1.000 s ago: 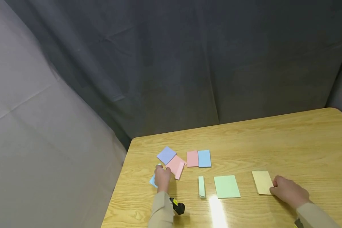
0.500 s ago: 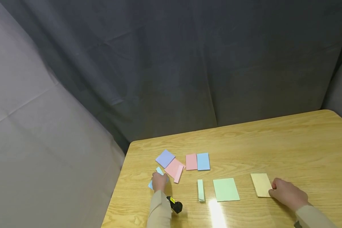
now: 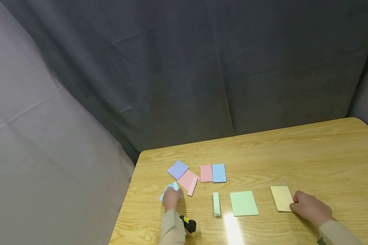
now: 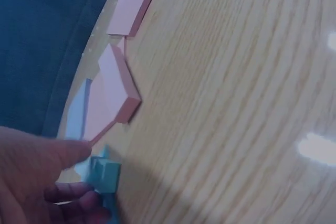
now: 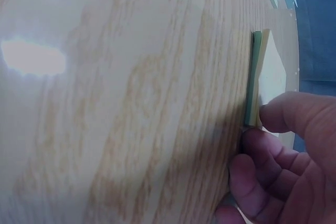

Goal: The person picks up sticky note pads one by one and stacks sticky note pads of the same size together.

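My left hand (image 3: 171, 198) is over the blue sticky note pad (image 3: 165, 192) at the table's left and pinches a narrow light-blue sticky note pad (image 3: 175, 185) lying across it. In the left wrist view, thumb and fingers sit around the end of this narrow pad (image 4: 109, 176); the hand hides much of the blue pad. My right hand (image 3: 312, 207) pinches the near right corner of a yellow sticky note pad (image 3: 282, 198), thumb on top and other fingers curled. A green layer (image 5: 254, 77) shows under the yellow in the right wrist view.
Beyond the left hand lie a purple pad (image 3: 178, 169) and a pink pad (image 3: 186, 179) with a narrow pink pad (image 3: 192, 186) on it. A pink pad (image 3: 206, 173) and a blue pad (image 3: 219, 173) lie side by side. A narrow green pad (image 3: 216, 204) and green square (image 3: 244, 203) lie mid-table.
The left hand has shifted the narrow light-blue pad slightly right over the blue pad, whose far left part now shows more. The right hand stays at the yellow pad's corner.
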`<state>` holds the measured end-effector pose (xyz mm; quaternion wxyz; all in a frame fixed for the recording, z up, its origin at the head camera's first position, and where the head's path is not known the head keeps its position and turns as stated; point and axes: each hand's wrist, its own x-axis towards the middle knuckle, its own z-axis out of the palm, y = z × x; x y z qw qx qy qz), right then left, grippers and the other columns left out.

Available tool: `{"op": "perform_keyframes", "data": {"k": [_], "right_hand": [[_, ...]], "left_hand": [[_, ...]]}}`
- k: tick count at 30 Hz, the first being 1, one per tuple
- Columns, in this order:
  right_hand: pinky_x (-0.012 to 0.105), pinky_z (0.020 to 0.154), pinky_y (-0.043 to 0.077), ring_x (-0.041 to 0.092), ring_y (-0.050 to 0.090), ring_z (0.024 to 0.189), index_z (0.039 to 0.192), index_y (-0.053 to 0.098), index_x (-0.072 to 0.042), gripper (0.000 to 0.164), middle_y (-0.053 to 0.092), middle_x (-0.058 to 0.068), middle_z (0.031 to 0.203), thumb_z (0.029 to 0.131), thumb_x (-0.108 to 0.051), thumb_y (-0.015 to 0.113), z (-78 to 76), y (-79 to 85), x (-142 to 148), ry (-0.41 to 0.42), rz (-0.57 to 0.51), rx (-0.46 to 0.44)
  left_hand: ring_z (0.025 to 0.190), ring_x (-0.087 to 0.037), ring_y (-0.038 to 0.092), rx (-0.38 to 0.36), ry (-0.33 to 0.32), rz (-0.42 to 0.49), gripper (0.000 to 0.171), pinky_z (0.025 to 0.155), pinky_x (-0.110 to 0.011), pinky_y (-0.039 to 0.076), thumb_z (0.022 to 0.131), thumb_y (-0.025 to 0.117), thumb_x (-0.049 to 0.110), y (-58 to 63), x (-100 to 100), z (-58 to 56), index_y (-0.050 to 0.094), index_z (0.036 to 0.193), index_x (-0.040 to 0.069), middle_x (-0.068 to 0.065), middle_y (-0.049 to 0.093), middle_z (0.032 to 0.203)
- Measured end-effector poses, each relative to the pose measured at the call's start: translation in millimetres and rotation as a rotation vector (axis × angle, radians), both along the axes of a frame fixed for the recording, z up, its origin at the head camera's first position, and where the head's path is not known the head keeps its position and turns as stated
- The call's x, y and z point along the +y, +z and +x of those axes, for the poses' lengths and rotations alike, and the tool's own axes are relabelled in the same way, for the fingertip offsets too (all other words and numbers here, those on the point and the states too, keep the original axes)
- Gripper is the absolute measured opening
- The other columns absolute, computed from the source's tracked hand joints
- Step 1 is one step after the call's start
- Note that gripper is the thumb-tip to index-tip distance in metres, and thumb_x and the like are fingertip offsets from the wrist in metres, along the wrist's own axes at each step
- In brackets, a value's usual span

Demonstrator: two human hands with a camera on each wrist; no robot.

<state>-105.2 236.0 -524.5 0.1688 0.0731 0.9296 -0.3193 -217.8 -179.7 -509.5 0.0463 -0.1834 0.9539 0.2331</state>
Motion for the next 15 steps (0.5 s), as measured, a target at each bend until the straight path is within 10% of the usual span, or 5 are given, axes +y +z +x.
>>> {"op": "perform_keyframes", "data": {"k": [15], "right_hand": [[0.037,0.056,0.029,0.018,0.04,0.061,0.08,0.044,-0.008,0.014,0.04,0.002,0.066,0.079,-0.02,0.052,1.0,3.5,-1,0.0,0.006,0.0]], "left_hand": [[0.051,-0.019,0.045,0.115,-0.039,0.055,0.016,0.048,-0.034,0.041,0.076,0.065,0.003,-8.5,0,-3.5,0.052,0.066,0.0,-0.008,0.05,0.057]]}}
